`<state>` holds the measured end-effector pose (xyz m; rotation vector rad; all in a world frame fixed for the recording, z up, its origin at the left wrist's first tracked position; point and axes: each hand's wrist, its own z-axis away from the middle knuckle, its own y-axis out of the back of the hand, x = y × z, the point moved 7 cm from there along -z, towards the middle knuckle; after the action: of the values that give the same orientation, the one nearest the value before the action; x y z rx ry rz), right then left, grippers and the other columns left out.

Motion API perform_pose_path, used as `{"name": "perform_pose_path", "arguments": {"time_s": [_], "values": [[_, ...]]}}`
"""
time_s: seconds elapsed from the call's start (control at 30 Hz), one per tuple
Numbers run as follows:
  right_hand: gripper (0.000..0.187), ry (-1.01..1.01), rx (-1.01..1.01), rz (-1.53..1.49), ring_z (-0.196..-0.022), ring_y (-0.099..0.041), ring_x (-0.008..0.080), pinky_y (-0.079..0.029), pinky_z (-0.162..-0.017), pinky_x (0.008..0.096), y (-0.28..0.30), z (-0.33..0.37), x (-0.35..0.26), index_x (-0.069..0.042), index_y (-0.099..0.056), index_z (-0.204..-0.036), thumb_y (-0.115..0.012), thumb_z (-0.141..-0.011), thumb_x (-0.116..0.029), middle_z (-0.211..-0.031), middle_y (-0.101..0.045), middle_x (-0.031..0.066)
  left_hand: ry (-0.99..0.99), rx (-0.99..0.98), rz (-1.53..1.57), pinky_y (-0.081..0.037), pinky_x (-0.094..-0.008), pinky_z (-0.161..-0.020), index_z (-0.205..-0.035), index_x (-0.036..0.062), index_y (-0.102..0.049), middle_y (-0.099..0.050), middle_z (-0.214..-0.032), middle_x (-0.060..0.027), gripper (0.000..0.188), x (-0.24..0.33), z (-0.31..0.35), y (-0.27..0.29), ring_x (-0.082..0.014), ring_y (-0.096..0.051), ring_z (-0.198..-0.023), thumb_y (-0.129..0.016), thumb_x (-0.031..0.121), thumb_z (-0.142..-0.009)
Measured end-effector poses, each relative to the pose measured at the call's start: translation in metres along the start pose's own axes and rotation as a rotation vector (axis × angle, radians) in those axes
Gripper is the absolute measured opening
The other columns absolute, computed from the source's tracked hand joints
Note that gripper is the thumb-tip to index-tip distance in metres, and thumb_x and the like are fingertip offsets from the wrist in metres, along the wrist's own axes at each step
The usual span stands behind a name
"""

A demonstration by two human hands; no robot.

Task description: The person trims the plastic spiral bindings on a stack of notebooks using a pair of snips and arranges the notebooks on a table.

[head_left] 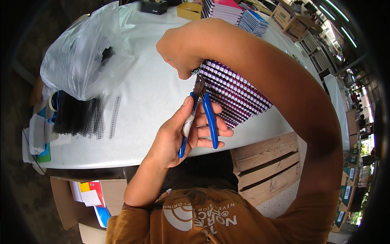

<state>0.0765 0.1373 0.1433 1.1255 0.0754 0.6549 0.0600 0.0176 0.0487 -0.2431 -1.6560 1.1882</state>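
Observation:
My left hand (174, 132) is closed around blue-handled cutting pliers (210, 120), with the thumb along one handle and the fingers behind the other. The handles are spread apart, and white wrap covers part of one. Their dark jaws point away from me, at the left corner of a stack of spiral-bound notebooks (233, 91) with purple-and-white edges and black coils. My right arm bends round over the stack. At that same corner, my right hand (180, 51) has its fingers curled closed; a bit of black coil shows beside them, but what they grip is hidden.
Loose black spiral coils (79, 116) lie on the white-covered table (138, 146) at the left, near a clear plastic bag (87, 61). Pink notebooks (221, 10), blue notebooks (252, 23) and a cardboard box (290, 20) stand at the back. A wooden crate (266, 162) is below the near edge.

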Motion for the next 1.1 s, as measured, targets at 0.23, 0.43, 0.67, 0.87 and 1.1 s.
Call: {"name": "perform_pose_path", "arguments": {"time_s": [0.23, 0.43, 0.67, 0.87, 1.1], "values": [[0.022, 0.042, 0.076, -0.056, -0.071, -0.063, 0.0239, -0.048, -0.057, 0.0374, 0.004, 0.008, -0.006, -0.003, -0.067, -0.081, -0.07, -0.062, -0.012, -0.08, -0.066, 0.0102, -0.032, 0.069, 0.072, -0.045, -0.0302, -0.045, -0.098, 0.0045, -0.048, -0.049, -0.066, -0.0068, 0.052, 0.005, -0.001, -0.001, -0.0175, -0.048, -0.051, -0.02, 0.048, -0.097], [0.018, 0.016, 0.133, -0.072, -0.061, -0.061, 0.0244, -0.046, -0.05, 0.0383, 0.007, 0.011, -0.001, -0.001, -0.065, -0.075, -0.07, -0.061, -0.011, -0.072, -0.064, 0.0112, -0.027, 0.133, -0.054, -0.051, -0.0331, -0.066, -0.114, 0.0018, -0.048, -0.061, -0.089, -0.0153, 0.058, 0.002, 0.002, -0.012, -0.0264, -0.063, -0.084, -0.019, 0.049, -0.097], [0.013, 0.011, 0.166, -0.085, -0.054, -0.057, 0.0248, -0.042, -0.045, 0.0399, 0.01, 0.014, -0.006, 0.001, -0.062, -0.065, -0.07, -0.061, -0.009, -0.064, -0.061, 0.012, -0.079, -0.165, 0.168, -0.051, -0.0336, -0.058, -0.107, 0.003, -0.049, -0.057, -0.079, -0.0116, 0.057, 0.012, -0.006, -0.009, -0.0241, -0.06, -0.068, -0.019, 0.05, -0.097], [0.014, 0.019, 0.191, -0.156, -0.054, -0.057, 0.0247, -0.042, -0.045, 0.0399, 0.008, 0.015, -0.005, 0.002, -0.061, -0.063, -0.069, -0.061, -0.008, -0.064, -0.061, 0.013, -0.05, 0.019, -0.004, -0.052, -0.0386, -0.07, -0.113, 0.0015, -0.048, -0.059, -0.087, -0.0149, 0.059, 0.004, 0.001, -0.015, -0.0277, -0.062, -0.08, -0.02, 0.051, -0.096], [0.017, 0.117, 0.353, -0.194, -0.073, -0.066, 0.0299, -0.052, -0.059, 0.0409, 0.008, 0.025, -0.002, 0.001, -0.067, -0.073, -0.071, -0.061, -0.01, -0.075, -0.065, 0.0174, -0.015, -0.001, 0.177, -0.049, -0.0365, -0.054, -0.108, 0.005, -0.05, -0.05, -0.072, -0.0073, 0.058, 0.004, -0.004, -0.019, -0.0203, -0.05, -0.058, -0.026, 0.056, -0.094]]}}
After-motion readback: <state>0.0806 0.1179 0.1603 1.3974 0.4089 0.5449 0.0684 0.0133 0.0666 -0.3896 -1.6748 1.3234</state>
